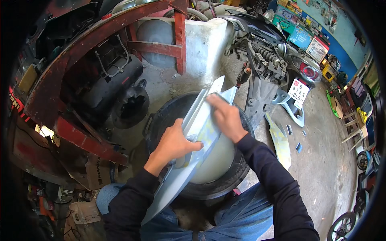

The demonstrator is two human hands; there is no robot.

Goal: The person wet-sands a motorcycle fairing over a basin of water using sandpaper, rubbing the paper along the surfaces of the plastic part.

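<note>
A long motorcycle body panel (207,134), pale blue-grey with sanded white and yellowish patches, lies slanted over a black tub (161,120). Cloudy whitish water (217,162) stands in the tub. My left hand (177,140) is closed around the panel's middle, thumb across its face. Higher up, my right hand (227,118) presses its fingers flat together on the panel's face, over what looks like a small dark piece of sandpaper (210,96), mostly hidden by the fingers. The panel's lower end reaches down between my forearms toward my knees.
A red frame (86,140) and a dark cylindrical tank (104,88) stand at left. Beyond the tub is a partly stripped motorcycle (267,60). Another sanded panel (278,140) and several small pieces, one a blue packet (298,147), lie on the concrete floor (321,160) at right.
</note>
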